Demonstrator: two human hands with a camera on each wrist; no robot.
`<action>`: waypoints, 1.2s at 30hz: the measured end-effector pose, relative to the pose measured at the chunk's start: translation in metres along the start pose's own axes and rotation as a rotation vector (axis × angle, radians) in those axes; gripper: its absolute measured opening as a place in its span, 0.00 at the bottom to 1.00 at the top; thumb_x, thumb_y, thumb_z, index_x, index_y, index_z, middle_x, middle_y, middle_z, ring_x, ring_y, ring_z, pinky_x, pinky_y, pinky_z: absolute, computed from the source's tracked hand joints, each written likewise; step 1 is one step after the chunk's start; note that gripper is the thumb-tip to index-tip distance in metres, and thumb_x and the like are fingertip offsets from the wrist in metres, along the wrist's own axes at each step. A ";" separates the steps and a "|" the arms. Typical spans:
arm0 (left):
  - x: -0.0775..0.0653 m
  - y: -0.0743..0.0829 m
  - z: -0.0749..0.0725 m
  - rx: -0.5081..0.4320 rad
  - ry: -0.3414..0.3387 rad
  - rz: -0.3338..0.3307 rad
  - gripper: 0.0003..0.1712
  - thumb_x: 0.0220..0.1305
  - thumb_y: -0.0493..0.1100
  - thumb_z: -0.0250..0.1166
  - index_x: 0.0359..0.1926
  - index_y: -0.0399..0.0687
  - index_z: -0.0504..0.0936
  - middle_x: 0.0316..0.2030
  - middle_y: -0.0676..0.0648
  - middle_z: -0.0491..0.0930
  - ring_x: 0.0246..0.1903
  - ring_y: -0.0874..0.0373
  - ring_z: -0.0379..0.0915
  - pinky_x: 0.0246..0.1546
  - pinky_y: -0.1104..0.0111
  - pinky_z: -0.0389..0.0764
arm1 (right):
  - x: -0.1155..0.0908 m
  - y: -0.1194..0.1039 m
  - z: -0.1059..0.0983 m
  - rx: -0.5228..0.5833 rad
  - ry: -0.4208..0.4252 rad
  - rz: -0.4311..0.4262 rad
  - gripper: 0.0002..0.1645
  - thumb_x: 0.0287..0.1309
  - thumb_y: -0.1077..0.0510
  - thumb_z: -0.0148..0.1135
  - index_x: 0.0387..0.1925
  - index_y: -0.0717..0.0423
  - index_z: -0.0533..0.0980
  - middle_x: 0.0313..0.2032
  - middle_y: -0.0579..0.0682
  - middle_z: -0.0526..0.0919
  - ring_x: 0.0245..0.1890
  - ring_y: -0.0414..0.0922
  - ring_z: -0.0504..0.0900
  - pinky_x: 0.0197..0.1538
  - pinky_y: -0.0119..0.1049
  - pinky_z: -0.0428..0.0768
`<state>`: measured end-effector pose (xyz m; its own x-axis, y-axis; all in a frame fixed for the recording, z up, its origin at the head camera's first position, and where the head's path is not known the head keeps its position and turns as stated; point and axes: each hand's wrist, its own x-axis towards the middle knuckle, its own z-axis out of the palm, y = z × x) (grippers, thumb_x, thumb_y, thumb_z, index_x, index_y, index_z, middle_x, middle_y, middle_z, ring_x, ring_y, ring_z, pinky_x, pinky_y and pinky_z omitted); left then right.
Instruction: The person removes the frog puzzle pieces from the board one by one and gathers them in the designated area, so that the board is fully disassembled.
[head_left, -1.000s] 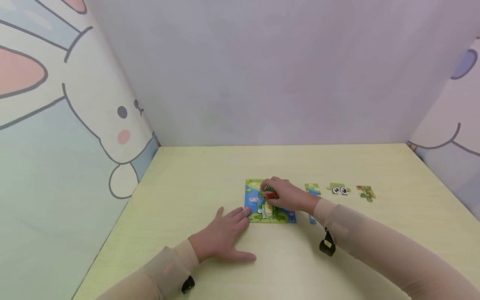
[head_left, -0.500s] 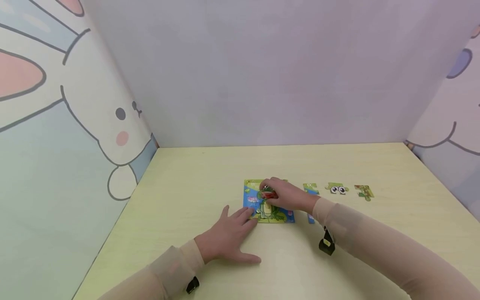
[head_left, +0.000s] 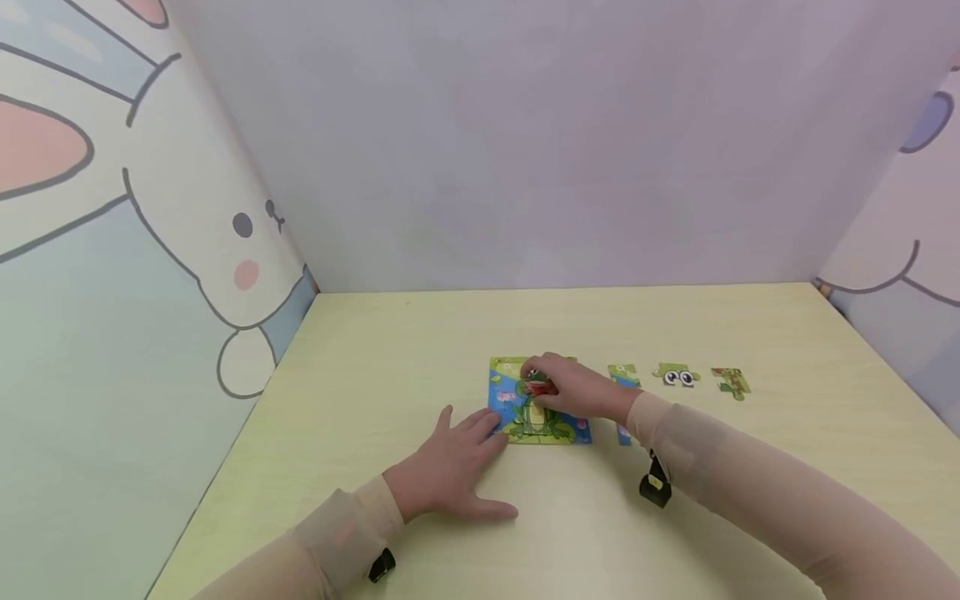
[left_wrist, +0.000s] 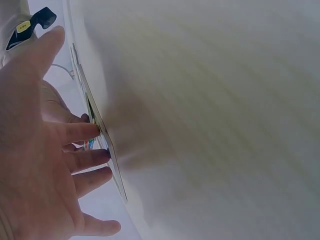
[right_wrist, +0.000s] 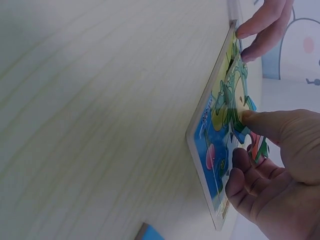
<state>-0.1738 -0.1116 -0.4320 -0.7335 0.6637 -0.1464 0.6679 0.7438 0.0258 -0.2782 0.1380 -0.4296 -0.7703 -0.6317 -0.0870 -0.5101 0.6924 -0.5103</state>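
A square frog puzzle board (head_left: 497,383) lies on the table. My right hand (head_left: 581,389) is over its upper half, with thumb and fingers pinching a puzzle piece (head_left: 537,388) showing the frog's red mouth. In the right wrist view that piece (right_wrist: 259,146) is tilted at the board's surface, the thumb by the frog's belly; whether it is seated I cannot tell. Below the hand, the frog's belly and legs (head_left: 536,419) show in the board. My left hand (head_left: 453,467) is spread, its fingertips resting on the board's lower left edge; the left wrist view shows straight fingers (left_wrist: 87,161) touching that edge.
Right of the board lie loose puzzle pieces: a blue and green strip (head_left: 624,374) partly hidden by my right wrist, a green piece with eyes (head_left: 678,377), and a brown and green piece (head_left: 732,382). Walls with rabbit drawings (head_left: 217,208) enclose the table (head_left: 375,350).
The belly piece has shifted slightly and looks better aligned in the board. My left fingers moved a little along the board's lower left edge. My right hand keeps its pinch in nearly the same spot.
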 end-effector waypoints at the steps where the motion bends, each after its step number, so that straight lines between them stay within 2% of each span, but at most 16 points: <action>1: 0.000 0.000 0.000 -0.001 0.001 0.000 0.56 0.59 0.87 0.54 0.72 0.53 0.71 0.76 0.45 0.66 0.78 0.48 0.58 0.66 0.26 0.62 | 0.000 0.000 0.000 -0.001 0.000 0.000 0.23 0.70 0.55 0.68 0.63 0.48 0.74 0.53 0.51 0.79 0.45 0.45 0.76 0.56 0.49 0.79; 11: -0.001 0.001 -0.003 0.017 0.007 -0.014 0.56 0.59 0.86 0.54 0.73 0.52 0.71 0.74 0.45 0.66 0.77 0.49 0.60 0.65 0.27 0.64 | 0.001 -0.001 0.000 -0.009 -0.011 -0.011 0.23 0.71 0.56 0.67 0.63 0.49 0.74 0.53 0.52 0.78 0.43 0.44 0.75 0.55 0.48 0.79; 16: 0.000 0.002 -0.002 0.000 -0.001 -0.015 0.56 0.59 0.86 0.54 0.73 0.52 0.71 0.76 0.45 0.64 0.78 0.49 0.58 0.67 0.28 0.63 | 0.001 -0.001 -0.001 -0.012 -0.011 -0.016 0.23 0.71 0.56 0.67 0.63 0.49 0.74 0.53 0.52 0.78 0.43 0.44 0.75 0.55 0.48 0.79; 22: 0.003 0.005 -0.003 -0.011 -0.010 0.004 0.56 0.60 0.86 0.54 0.75 0.52 0.69 0.79 0.45 0.62 0.80 0.49 0.56 0.67 0.27 0.62 | 0.001 -0.002 -0.003 -0.025 -0.017 -0.008 0.24 0.70 0.56 0.68 0.64 0.49 0.73 0.53 0.52 0.78 0.43 0.45 0.75 0.55 0.48 0.79; 30: 0.007 0.010 -0.005 -0.004 0.032 0.057 0.56 0.61 0.83 0.56 0.77 0.52 0.67 0.80 0.45 0.61 0.79 0.48 0.58 0.67 0.29 0.63 | 0.002 -0.001 -0.003 -0.022 -0.019 -0.008 0.23 0.71 0.56 0.67 0.64 0.49 0.73 0.55 0.53 0.79 0.46 0.46 0.76 0.58 0.50 0.79; 36: 0.011 0.013 -0.002 0.008 -0.003 0.075 0.57 0.62 0.84 0.55 0.79 0.53 0.65 0.83 0.50 0.56 0.81 0.50 0.55 0.68 0.29 0.64 | 0.003 0.001 -0.002 -0.022 -0.021 -0.011 0.23 0.71 0.56 0.67 0.64 0.49 0.73 0.55 0.53 0.79 0.47 0.46 0.76 0.59 0.51 0.79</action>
<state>-0.1736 -0.0945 -0.4309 -0.6807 0.7176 -0.1473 0.7223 0.6910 0.0287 -0.2818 0.1375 -0.4283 -0.7566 -0.6464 -0.0990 -0.5272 0.6924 -0.4926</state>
